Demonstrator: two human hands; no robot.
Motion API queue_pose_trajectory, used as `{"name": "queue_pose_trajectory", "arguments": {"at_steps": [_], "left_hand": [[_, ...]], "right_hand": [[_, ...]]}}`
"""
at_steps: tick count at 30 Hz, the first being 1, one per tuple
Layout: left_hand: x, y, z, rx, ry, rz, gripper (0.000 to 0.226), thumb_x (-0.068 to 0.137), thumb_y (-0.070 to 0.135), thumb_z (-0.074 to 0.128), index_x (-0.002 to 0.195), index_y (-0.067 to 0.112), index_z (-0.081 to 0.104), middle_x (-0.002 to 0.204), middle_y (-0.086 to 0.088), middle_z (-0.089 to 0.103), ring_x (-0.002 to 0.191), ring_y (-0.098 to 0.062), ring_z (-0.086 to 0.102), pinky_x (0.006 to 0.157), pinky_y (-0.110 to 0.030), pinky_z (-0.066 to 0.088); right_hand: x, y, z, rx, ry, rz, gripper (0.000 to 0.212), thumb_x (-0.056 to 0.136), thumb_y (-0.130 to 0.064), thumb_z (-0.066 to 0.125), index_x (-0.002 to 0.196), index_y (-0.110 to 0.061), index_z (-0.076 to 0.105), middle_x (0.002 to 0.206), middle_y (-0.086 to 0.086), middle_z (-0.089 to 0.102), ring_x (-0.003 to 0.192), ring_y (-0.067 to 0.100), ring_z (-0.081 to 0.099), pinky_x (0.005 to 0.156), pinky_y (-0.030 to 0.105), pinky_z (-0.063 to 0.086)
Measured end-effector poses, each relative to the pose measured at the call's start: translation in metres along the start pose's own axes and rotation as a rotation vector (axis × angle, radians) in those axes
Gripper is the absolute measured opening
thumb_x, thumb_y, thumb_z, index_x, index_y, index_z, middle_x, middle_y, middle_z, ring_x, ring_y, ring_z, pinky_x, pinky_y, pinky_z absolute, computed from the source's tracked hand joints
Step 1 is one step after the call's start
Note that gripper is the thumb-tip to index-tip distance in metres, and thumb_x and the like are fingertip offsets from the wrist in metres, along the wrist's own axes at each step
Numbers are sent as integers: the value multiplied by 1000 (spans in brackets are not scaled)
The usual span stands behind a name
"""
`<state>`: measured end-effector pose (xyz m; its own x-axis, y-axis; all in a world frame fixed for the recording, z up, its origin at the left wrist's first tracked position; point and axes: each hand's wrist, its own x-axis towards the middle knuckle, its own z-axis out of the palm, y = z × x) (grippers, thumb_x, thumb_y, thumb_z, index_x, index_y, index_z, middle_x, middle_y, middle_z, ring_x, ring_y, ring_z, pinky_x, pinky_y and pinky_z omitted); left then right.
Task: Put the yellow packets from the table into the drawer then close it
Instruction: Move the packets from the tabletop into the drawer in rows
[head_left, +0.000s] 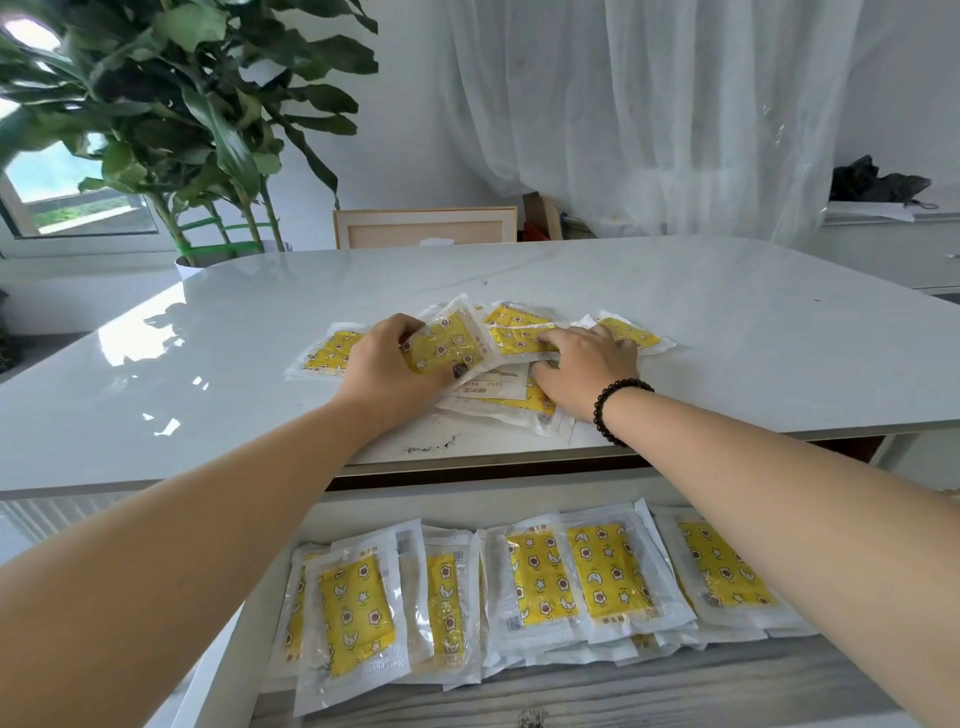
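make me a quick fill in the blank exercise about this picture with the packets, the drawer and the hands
1. The left hand grips a ____ packet.
2. The drawer below the table is ____.
3. A beaded bracelet sits on the ____ wrist.
4. Beyond the table's left corner stands a leafy ____.

Missing words: yellow; open; right; plant
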<state>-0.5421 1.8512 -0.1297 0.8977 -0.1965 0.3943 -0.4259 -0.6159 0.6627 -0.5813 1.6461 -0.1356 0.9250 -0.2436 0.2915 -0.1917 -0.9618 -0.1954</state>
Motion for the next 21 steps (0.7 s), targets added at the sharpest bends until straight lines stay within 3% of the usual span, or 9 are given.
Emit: {"name": "queue_pose_trajectory", "arguments": {"at_steps": [3, 5, 7, 9, 11, 14, 16, 18, 21], "left_hand": [[3, -3, -2, -155, 61, -89, 34, 78, 23, 77, 103, 19, 55, 99, 8, 60, 81, -10, 55, 58, -15, 40], [5, -5, -6, -330, 58, -203, 34, 78, 21, 77, 102, 18, 54, 94, 6, 65, 76, -11, 62, 62, -22, 50], [7, -5, -9, -495, 56, -295, 36, 79, 17, 77, 104, 18, 52, 90, 4, 68, 70, -13, 65, 61, -29, 54], [8, -7, -10, -581, 62, -325, 40, 80, 12, 75, 111, 19, 49, 90, 3, 66, 69, -13, 65, 57, -27, 51], [9, -10, -10, -591, 53, -315, 47, 81, 9, 73, 118, 22, 47, 96, 2, 66, 75, -13, 66, 59, -24, 49], [10, -15, -8, -521, 8, -260, 56, 80, 10, 71, 122, 32, 42, 110, 0, 67, 88, -18, 68, 68, -29, 53], [8, -15, -7, -453, -24, -213, 57, 81, 11, 70, 124, 36, 41, 111, 2, 66, 87, -18, 69, 68, -31, 55], [8, -15, -6, -392, -47, -169, 58, 81, 11, 69, 121, 41, 41, 110, 2, 65, 87, -21, 69, 70, -36, 57], [8, -14, -4, -349, -51, -141, 55, 80, 10, 69, 117, 42, 43, 111, 0, 63, 88, -24, 69, 70, -37, 57]], "right_hand": [[-1, 1, 2, 11, 111, -20, 34, 94, -25, 39, 116, -28, 65, 119, -3, 64, 121, 23, 42, 96, 40, 31], [0, 1, 4, -21, 204, -64, 31, 94, -21, 42, 105, -24, 71, 111, -2, 66, 114, 24, 45, 90, 37, 31], [-1, 2, 4, 11, 408, -162, 22, 89, -15, 54, 95, -20, 75, 101, 2, 63, 101, 29, 50, 80, 35, 30], [-4, 2, 3, 111, 599, -236, 16, 81, -8, 62, 85, -16, 76, 83, 8, 57, 79, 32, 54, 66, 31, 32], [-7, 0, 1, 230, 520, -219, 21, 89, -12, 56, 97, -18, 75, 81, 8, 60, 72, 32, 58, 57, 30, 43], [-8, 1, 0, 346, 401, -126, 26, 95, -19, 46, 110, -20, 67, 78, 7, 70, 73, 28, 63, 61, 37, 53], [-9, 1, -4, 490, 383, -103, 21, 95, -21, 47, 104, -17, 65, 76, 2, 69, 69, 21, 63, 61, 34, 52], [-9, 0, -7, 660, 347, -48, 17, 94, -27, 50, 90, -16, 62, 62, -11, 62, 58, 2, 57, 57, 23, 46], [-6, 3, -11, 853, 370, 117, 28, 88, -39, 60, 79, -13, 59, 45, -15, 50, 48, -2, 47, 49, 11, 33]]}}
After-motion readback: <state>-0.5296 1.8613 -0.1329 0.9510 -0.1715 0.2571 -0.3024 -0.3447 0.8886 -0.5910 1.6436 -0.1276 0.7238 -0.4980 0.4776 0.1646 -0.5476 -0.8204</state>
